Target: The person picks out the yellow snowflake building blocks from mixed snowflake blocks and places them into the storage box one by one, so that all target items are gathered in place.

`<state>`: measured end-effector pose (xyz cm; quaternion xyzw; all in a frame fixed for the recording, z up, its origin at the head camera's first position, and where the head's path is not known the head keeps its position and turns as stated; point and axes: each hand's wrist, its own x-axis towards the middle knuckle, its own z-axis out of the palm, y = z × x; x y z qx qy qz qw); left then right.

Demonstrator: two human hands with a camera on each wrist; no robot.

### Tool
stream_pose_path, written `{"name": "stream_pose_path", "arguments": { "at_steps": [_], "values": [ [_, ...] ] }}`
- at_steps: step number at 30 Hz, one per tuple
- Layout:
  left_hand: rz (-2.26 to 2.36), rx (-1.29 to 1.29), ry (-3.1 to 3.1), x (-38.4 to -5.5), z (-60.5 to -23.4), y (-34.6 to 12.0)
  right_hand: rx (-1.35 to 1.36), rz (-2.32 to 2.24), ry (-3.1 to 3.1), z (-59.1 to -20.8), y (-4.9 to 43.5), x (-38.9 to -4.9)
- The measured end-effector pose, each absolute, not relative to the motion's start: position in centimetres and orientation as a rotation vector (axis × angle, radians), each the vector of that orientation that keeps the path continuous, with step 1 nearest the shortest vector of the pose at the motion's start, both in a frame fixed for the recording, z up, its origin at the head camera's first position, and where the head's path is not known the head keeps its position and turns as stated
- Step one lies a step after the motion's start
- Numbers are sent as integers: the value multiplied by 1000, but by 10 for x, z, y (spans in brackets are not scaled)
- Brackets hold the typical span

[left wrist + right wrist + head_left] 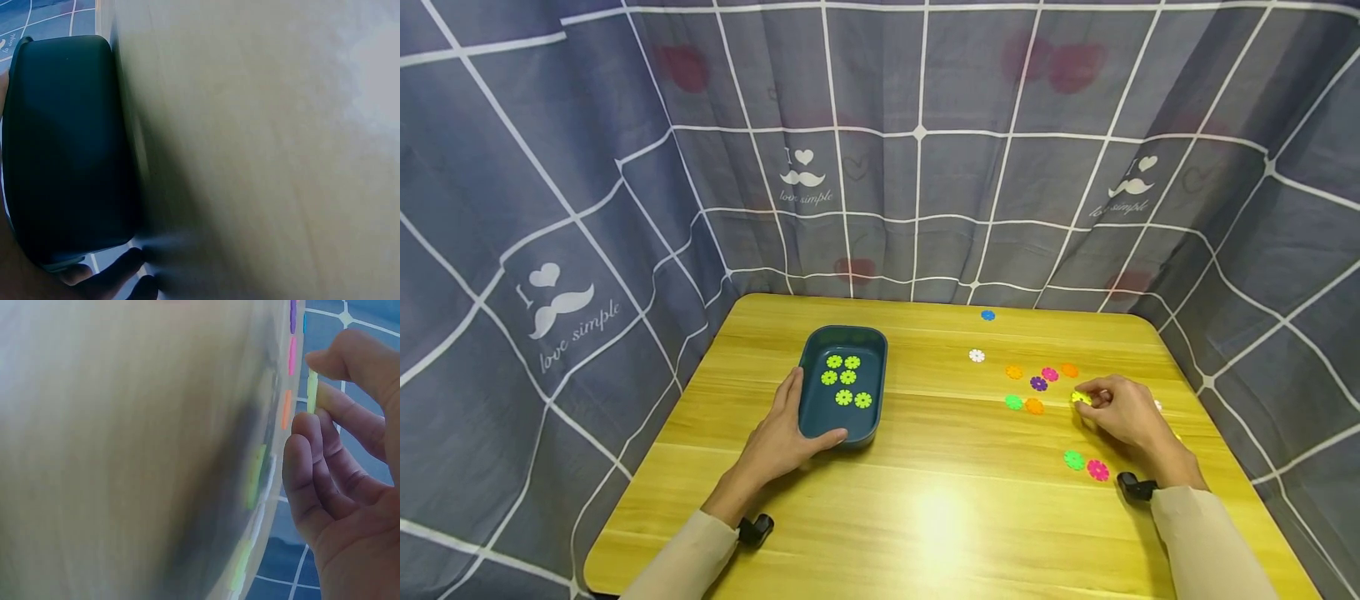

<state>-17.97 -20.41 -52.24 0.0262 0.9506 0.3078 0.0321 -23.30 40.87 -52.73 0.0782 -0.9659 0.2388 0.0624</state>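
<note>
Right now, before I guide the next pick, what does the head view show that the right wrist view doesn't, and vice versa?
Head only: the dark teal tray with six yellow-green discs inside, and the left hand gripping it.

Right wrist only: the right hand's palm side.

Both: that hand pinching a yellow disc, loose discs, table, curtain.

The left sleeve (pixel 688 554) and right sleeve (pixel 1206 542) are pale beige and plain; a small black device (pixel 756 531) with a rounded end sits just past each.
</note>
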Motion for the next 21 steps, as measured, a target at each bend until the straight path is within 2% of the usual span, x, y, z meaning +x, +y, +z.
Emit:
{"name": "stream_pose_path", "arguments": {
  "at_steps": [21],
  "values": [
    [945,76,2927,-179,-521,-204,372,774,-2851,-515,375,-238]
  ]
}}
